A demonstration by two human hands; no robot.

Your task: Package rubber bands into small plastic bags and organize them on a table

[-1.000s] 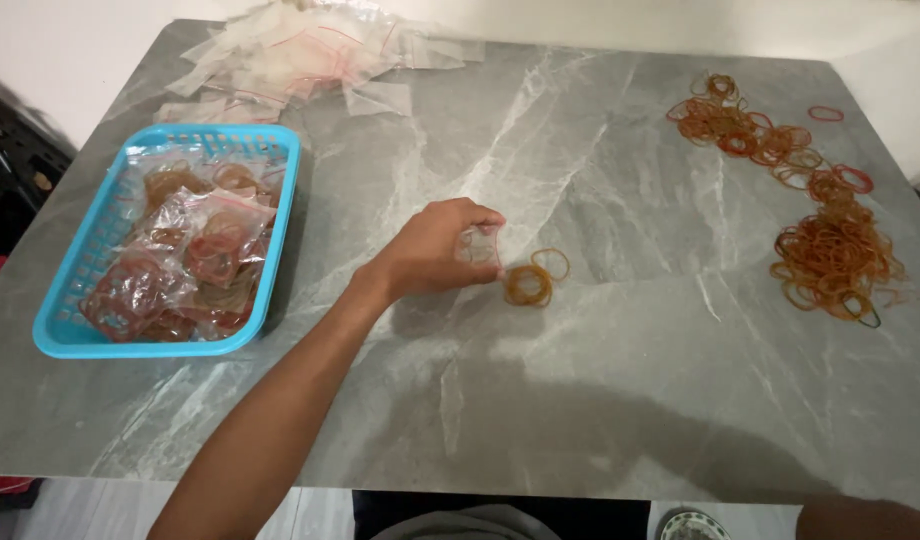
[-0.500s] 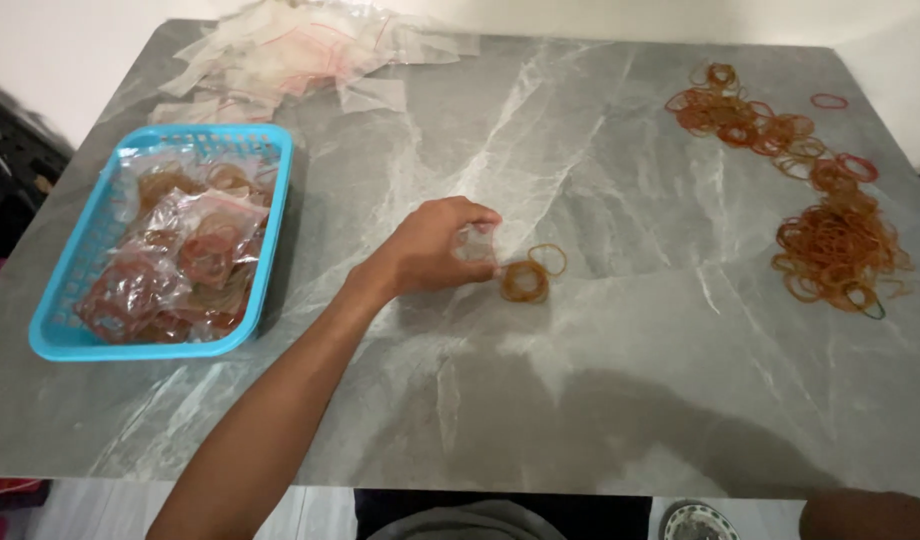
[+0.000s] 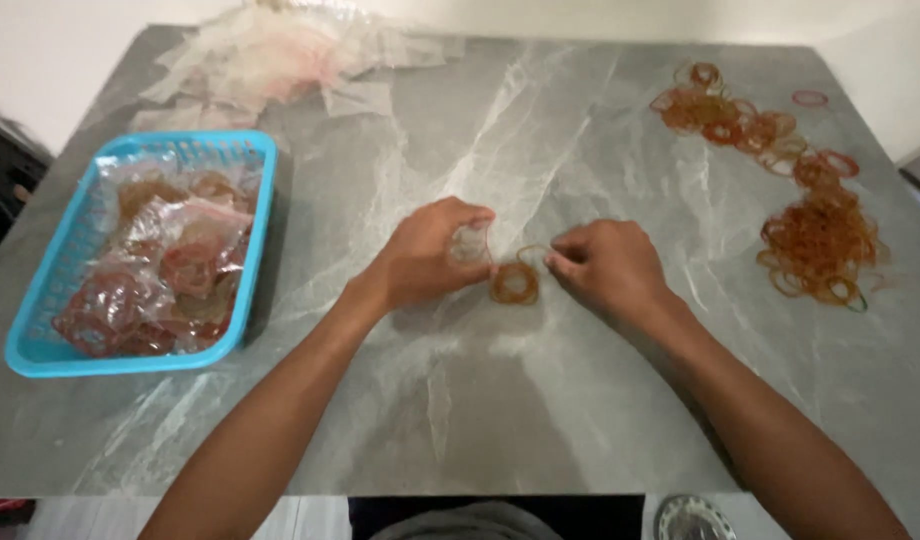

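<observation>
Head view, near to far. Two bare forearms rise from the lower edge over a grey, white-veined stone surface (image 3: 580, 400), smooth and faintly glossy. At centre the left hand (image 3: 425, 262) pinches a small clear bag (image 3: 470, 243) between thumb and curled fingers; the film is thin, crinkled and limp, and would likely slip or fold unless taken at its open edge. Just beside it, the right hand (image 3: 608, 268) has its fingers drawn narrow at a few amber bands (image 3: 516, 282) lying flat on the surface between the two hands; whether a band is actually pinched cannot be told. The bands are thin rubber loops: light, soft, stretchy and somewhat tacky, apt to cling together and snag; judged best lifted by nipping one strand, or several at once, rather than scooping. Nothing here looks fragile.

Further left stands a shallow turquoise basket (image 3: 255, 240) of stiff perforated plastic, filled with clear bags already holding bunched bands, the film wrinkled and shiny. Well apart at the right lies a loose heap (image 3: 815, 245) of amber and reddish bands, tangled, trailing in a scattered line towards the far right corner, where a single red loop (image 3: 809, 98) lies alone. At the far left edge a pile of flat bags (image 3: 280, 60), translucent with red strips, overlaps loosely
</observation>
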